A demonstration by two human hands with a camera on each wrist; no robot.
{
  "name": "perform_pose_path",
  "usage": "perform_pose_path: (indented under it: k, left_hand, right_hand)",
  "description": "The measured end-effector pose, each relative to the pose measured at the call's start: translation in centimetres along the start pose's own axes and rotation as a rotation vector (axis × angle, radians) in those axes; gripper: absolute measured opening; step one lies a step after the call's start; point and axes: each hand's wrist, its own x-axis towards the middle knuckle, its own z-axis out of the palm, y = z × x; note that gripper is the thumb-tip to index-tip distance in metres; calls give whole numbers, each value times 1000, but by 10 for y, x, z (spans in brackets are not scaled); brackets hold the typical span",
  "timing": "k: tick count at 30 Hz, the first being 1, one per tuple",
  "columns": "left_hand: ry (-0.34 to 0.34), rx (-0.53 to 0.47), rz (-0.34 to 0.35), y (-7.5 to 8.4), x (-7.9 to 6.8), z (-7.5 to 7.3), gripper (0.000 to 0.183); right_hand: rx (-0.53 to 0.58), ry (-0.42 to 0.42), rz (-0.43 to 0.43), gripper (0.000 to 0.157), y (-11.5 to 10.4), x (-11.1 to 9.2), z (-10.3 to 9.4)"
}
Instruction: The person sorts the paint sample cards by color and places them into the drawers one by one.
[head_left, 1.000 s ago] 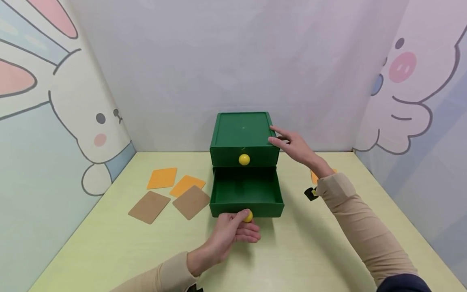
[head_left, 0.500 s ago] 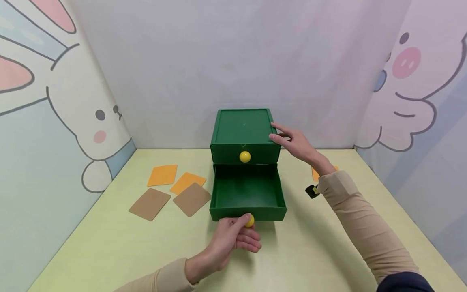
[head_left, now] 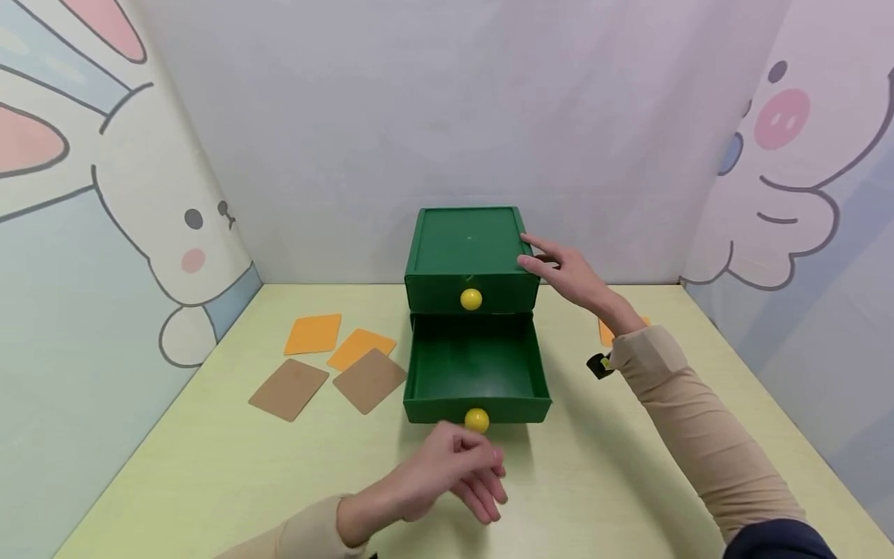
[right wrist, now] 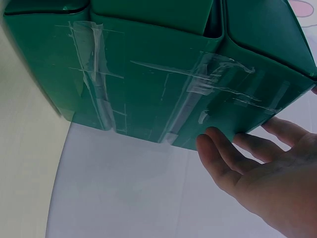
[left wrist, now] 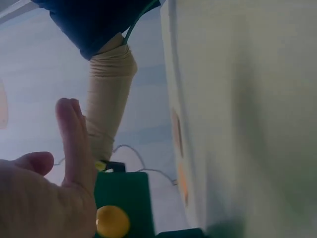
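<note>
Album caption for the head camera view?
Right hand at green cabinet, left hand by the yellow knob of the open drawer.

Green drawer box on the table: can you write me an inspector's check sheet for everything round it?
Surface: pale yellow-green table.
Job's things: green drawer box, drawer beneath the top one open; clear tape on its side.
Clutter: two orange cards and two brown cards, one brown overlapping one orange.
Hands: left hand near the open drawer's yellow knob, holding nothing; right hand touching the box's upper edge.
Cables: thin green cord by a dark sleeve.
Surroundings: pale back wall, cartoon animals on the side walls.
</note>
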Motion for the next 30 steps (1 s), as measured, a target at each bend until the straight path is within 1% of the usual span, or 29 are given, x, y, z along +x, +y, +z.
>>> perform_pose_path:
  k: [1, 2, 4, 6, 8, 11, 13, 14, 15, 16, 17, 18, 19, 20, 21, 22, 24, 25, 26, 27, 30]
  left_hand:
    - [-7, 25, 59, 7, -2, -1, 35]
    - [-4, 55, 135, 15, -4, -2, 33]
    - [43, 127, 296, 31, -9, -8, 30]
    - [126, 196, 459, 45, -14, -17, 27]
    - [237, 243, 592, 58, -17, -30, 25]
    - [422, 282, 728, 71, -18, -56, 23]
    - [561, 347, 773, 73, -15, -75, 22]
    - [630, 400, 772, 73, -13, -85, 21]
    - [702, 482, 750, 71, -9, -95, 20]
    - [766, 582, 706, 67, -6, -106, 19]
    - [816, 693, 639, 63, -3, -116, 20]
    - [854, 818, 551, 58, 1, -126, 23]
    - [867, 933, 449, 52, 4, -136, 27]
    - [861, 1026, 336, 45, 7, -145, 33]
    - [841, 1112, 218, 39, 10, -153, 40]
    - [797, 1169, 111, 33, 11, -161, 49]
    - [712, 1244, -73, 21, 14, -173, 63]
    - [671, 1260, -146, 16, 15, -177, 66]
    - [640, 1277, -199, 12, 15, -181, 66]
    - [614, 1301, -234, 9, 16, -183, 66]
    - [569, 1330, -269, 3, 16, -187, 62]
  right_hand:
    - [-3, 2, 1, 59, 0, 0, 0]
    - [-4, 3, 1, 59, 1, 0, -1]
    - [-7, 6, -2, 59, 1, -1, -1]
    - [-11, 9, -5, 58, 2, -1, 0]
    - [-8, 7, -9, 58, 2, 0, 1]
    - [-2, 5, -15, 58, 2, 1, 1]
    - [6, 6, -11, 58, 1, 1, 0]
    - [5, 4, -10, 58, 1, 1, 0]
    - [5, 2, -10, 58, 1, 1, -1]
    - [1, -1, -8, 58, 0, 1, -1]
    - [-3, -1, -6, 58, -1, 1, -2]
    - [-8, 1, -7, 59, -1, 1, -2]
    - [-12, 3, -10, 59, -1, 1, -2]
    - [-15, 6, -16, 58, -1, 1, -2]
    - [-18, 11, -20, 58, 0, 1, -1]
    - [-17, 14, -25, 58, 0, 1, -1]
    - [-12, 18, -37, 57, 1, 2, 1]
    - [-9, 18, -39, 56, 1, 2, 2]
    - [-4, 17, -39, 56, 2, 2, 2]
    - [-5, 17, -40, 56, 2, 2, 2]
    - [-3, 14, -40, 56, 2, 3, 1]
